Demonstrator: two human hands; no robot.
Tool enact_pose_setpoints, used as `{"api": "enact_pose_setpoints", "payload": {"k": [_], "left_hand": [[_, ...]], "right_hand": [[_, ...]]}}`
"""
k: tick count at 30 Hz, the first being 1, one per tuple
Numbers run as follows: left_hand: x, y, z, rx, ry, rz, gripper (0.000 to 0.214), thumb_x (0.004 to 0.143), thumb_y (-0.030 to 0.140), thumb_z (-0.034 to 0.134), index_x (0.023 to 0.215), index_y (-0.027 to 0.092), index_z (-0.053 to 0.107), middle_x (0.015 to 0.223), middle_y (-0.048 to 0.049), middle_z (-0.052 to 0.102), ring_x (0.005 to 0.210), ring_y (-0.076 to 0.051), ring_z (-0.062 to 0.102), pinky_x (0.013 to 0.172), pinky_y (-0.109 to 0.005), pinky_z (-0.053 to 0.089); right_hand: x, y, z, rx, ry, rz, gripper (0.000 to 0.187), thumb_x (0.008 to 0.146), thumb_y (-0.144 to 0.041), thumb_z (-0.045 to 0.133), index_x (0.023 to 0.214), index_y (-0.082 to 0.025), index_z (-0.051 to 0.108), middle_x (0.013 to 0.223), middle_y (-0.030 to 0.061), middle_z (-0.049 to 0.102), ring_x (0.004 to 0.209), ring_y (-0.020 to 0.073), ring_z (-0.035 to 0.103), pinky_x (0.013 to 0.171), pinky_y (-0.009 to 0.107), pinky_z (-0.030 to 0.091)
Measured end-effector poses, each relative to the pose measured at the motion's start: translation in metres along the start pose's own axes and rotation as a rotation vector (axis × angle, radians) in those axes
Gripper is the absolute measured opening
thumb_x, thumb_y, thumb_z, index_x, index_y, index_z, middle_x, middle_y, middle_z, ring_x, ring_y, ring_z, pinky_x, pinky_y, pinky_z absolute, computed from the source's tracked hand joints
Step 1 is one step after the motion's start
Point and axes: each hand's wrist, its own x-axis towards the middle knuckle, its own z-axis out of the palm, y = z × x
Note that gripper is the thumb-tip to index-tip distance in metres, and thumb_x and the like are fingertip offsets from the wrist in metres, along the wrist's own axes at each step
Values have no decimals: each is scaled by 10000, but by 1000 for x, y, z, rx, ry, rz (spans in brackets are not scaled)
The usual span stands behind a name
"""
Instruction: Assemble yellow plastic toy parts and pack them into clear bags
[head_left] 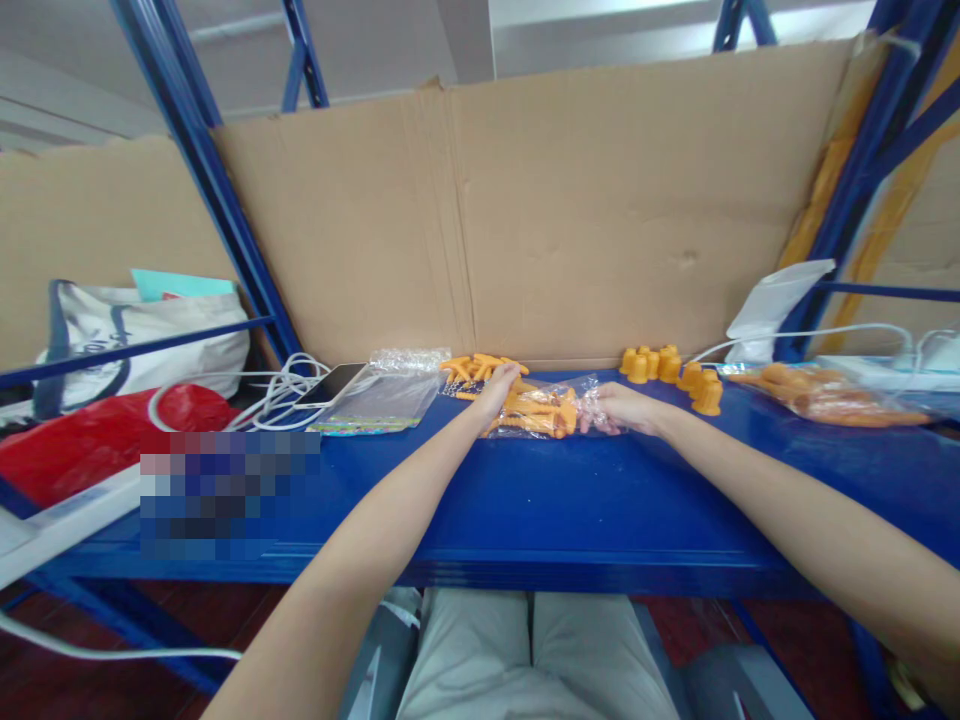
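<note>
– Near the middle of the blue bench, what lay there?
– Clear bag of orange plastic pieces, between left hand and right hand. Loose orange pieces lay just past it, far left.
– State of the grip?
– Right fingers pinched crumpled film at the bag's right end. Left hand lay over the left part; whether it pinched anything, I couldn't tell.
– Handling?
– Judged light. Film looked limp and slippery, contents stiff, apt to slide about, hardly fragile. Best hold seemed the crumpled right end, with support under the fuller left part.
– Which way did it point?
– Long axis ran left to right, roughly along the bench; crumpled end pointed right.
</note>
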Motion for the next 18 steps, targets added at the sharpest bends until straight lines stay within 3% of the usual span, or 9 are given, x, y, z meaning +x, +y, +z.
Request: {"api": "enact_pose_setpoints", "payload": {"k": [5,8,12,15,18], "left_hand": [[-3,2,5,42,-33,-40,327,859,212,535,1180,155,562,1293,-111,588,1245,-218,518,1072,-337,373],[-3,2,6,88,-26,-38,368,831,103,491,1193,126,549,1321,-139,566,1252,-209,512,1083,-341,353],[-3,0,6,125,-37,-20,375,832,81,450,1191,130,548,1323,-133,566,1254,-202,509,1096,-346,337],[-3,1,4,152,-30,14,346,812,79,460,1125,155,585,1280,-107,599,1220,-206,533,1079,-363,363],[-6,6,0,280,-8,139,214,771,67,488,872,178,642,1149,-86,668,1150,-224,573,1072,-410,369]], "right_hand": [[-2,-5,-5,-96,34,6,219,728,-305,646,573,-169,574,455,9,590,328,57,376,320,181,243],[-2,-9,-11,15,93,6,376,824,-472,574,599,-171,559,454,26,582,327,65,379,317,191,235],[-3,-13,-16,71,0,-24,546,796,-660,531,633,-145,610,524,56,617,375,74,411,353,208,267],[-6,-15,-16,-76,-39,-104,464,676,-604,695,624,-147,639,559,27,624,457,81,443,431,211,326],[-7,-14,-18,-215,-18,-158,320,633,-463,757,624,-155,671,569,3,613,537,99,483,508,222,356]]}}
